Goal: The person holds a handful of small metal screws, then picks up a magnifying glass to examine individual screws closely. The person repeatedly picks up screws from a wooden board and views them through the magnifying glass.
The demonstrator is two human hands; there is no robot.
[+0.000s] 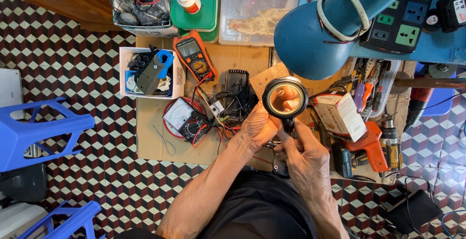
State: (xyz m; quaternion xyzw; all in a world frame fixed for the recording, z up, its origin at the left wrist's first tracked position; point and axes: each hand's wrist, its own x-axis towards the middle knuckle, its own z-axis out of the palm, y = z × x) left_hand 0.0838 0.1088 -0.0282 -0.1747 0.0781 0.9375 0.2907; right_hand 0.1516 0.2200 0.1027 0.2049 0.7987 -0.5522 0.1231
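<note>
Currently, the left hand point(259, 129) is pinching something small behind the magnifier point(285, 98), fingers pressed together, above the cardboard point(150, 137); the right hand point(303, 159) is gripping the magnifier's handle. Inspection looks under way, repair unfinished.

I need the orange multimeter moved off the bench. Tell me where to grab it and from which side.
Probably grip the orange multimeter across its two long sides, about mid-body, coming straight down from above. It lies flat, face up and slightly slanted, so both long edges are open. Stay off the lower end, where red and black leads run out toward the circuit board.
</note>
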